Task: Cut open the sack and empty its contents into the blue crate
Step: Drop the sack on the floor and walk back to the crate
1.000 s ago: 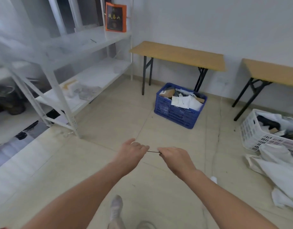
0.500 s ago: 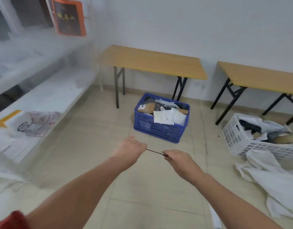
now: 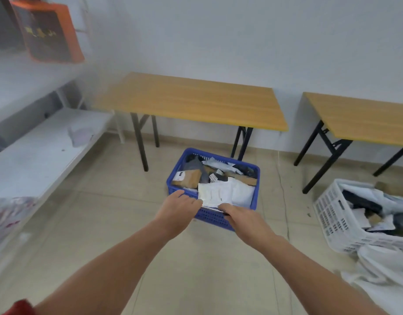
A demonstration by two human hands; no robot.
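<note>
The blue plastic crate (image 3: pixel 213 196) (full of parcels) has come nearer, now at frame centre. We see our left hand (image 3: pixel 177 206) and right hand (image 3: pixel 243 218) closed on a thin metal blade (image 3: pixel 213 209) between them.

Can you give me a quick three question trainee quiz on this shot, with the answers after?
1. True or false: the blue crate already holds parcels.
2. What spans the gap between the left hand and the right hand?
3. The white crate stands: A) on a table, B) on the floor at the right, C) on the shelf.

Key
1. True: boxes and mailers fill it.
2. A thin blade-like tool, one end in each hand.
3. B, beside crumpled white sacks.
</note>
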